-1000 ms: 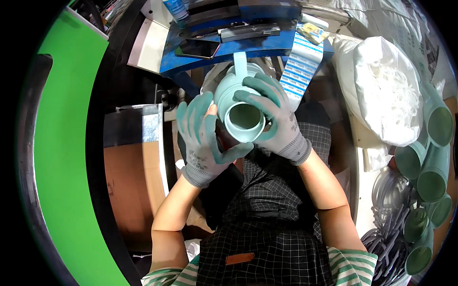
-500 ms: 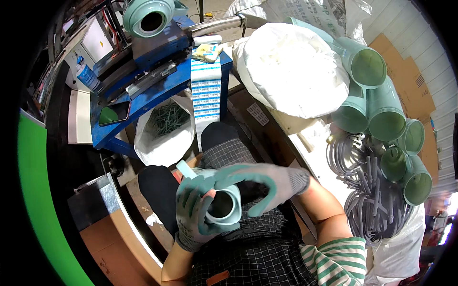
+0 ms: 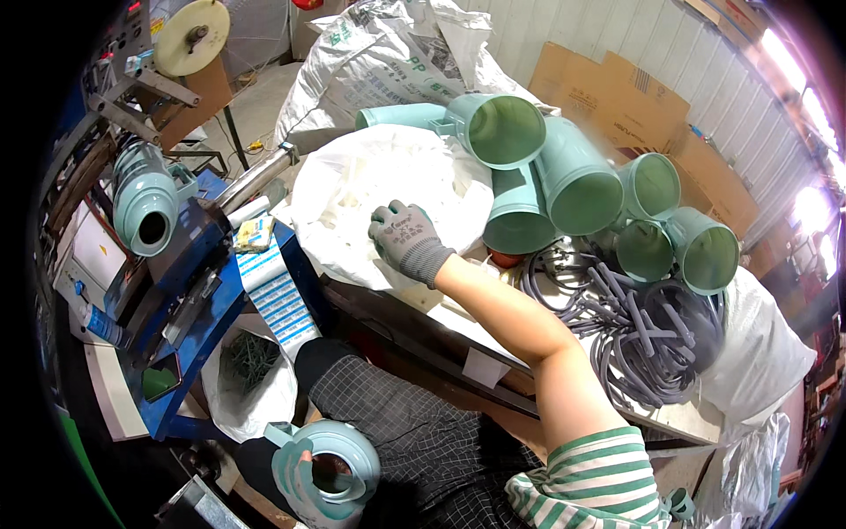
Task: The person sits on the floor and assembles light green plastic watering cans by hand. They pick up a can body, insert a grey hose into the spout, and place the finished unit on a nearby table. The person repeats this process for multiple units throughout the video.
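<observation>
My left hand [image 3: 304, 483], in a grey-green glove, grips a pale green plastic thermos casing [image 3: 363, 447] low over my lap. The casing has a round dark opening turned up toward me and a handle on its far left side. My right hand [image 3: 407, 238], gloved too, reaches far out over a large white plastic bag [image 3: 330, 251]. Its back faces me with the fingers bent down into the bag, so the fingertips are hidden. White pieces fill the bag, too indistinct to name.
Several pale green casings [image 3: 586, 198] lie stacked right of the bag. Grey tubing coils [image 3: 634, 344] sit below them. At left, a blue bench [image 3: 198, 339] carries a machine, another green casing [image 3: 148, 207], a phone [image 3: 161, 377] and a label strip [image 3: 280, 304]. A white sack [image 3: 251, 410] holds dark green strips.
My right hand has left the casing and moved up to the white bag. The left hand keeps the casing, now lower and farther left in view. The view has swung right.
</observation>
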Available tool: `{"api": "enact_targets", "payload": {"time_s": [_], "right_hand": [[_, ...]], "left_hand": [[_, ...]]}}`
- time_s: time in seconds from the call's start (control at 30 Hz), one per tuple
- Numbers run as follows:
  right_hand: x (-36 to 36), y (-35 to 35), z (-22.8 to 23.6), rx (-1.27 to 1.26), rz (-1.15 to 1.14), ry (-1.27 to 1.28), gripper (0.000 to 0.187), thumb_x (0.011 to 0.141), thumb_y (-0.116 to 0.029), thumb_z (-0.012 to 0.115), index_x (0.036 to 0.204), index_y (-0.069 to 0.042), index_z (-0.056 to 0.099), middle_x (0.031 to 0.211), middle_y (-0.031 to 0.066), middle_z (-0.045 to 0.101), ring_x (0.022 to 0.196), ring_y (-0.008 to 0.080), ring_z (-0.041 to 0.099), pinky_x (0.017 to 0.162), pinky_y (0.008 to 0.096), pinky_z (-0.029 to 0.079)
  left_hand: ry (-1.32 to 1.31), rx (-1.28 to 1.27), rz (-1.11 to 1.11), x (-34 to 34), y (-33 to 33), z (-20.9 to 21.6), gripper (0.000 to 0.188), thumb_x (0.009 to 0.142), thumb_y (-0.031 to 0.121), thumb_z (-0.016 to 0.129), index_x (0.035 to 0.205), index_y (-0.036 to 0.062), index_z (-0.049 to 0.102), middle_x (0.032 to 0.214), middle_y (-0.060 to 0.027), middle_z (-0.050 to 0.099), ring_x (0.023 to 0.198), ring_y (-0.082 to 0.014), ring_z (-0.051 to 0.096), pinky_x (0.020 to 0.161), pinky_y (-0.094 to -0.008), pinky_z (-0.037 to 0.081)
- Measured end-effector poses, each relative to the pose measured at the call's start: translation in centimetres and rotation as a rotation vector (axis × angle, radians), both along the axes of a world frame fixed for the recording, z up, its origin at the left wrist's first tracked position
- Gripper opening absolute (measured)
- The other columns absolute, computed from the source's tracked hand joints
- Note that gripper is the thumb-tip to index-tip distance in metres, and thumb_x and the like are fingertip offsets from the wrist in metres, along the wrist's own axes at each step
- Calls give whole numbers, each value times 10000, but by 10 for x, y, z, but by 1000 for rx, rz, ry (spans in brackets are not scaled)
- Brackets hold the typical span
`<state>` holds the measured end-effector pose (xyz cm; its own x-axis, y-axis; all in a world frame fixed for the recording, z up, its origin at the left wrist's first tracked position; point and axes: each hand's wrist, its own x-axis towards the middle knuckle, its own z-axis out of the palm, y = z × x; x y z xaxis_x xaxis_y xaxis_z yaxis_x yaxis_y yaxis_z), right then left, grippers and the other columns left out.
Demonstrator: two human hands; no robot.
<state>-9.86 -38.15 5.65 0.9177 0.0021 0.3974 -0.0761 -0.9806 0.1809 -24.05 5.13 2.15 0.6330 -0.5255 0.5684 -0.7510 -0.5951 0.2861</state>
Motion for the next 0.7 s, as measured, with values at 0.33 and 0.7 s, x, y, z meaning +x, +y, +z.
{"api": "enact_targets", "payload": {"time_s": [0.33, 0.7], "right_hand": [[-70, 172, 15, 637, 897, -104, 301, 854, -321, 754, 1100, -152, 716, 1093, 139, 666, 1078, 322, 653, 909, 455, 532], [-97, 246, -16, 417, 1272, -153, 272, 896, -386, 685, 936, -127, 754, 1045, 104, 722, 975, 292, 682, 931, 450, 529]], "left_hand": [[-295, -60, 213, 4, -3, 4, 833, 960, 409, 710, 1558, -50, 355, 1437, -266, 505, 1237, -449, 543, 1042, -556, 466], [-264, -80, -77, 14, 13, 32, 438, 857, 379, 894, 977, 44, 638, 1058, -146, 657, 1000, -417, 615, 821, -558, 527]]}}
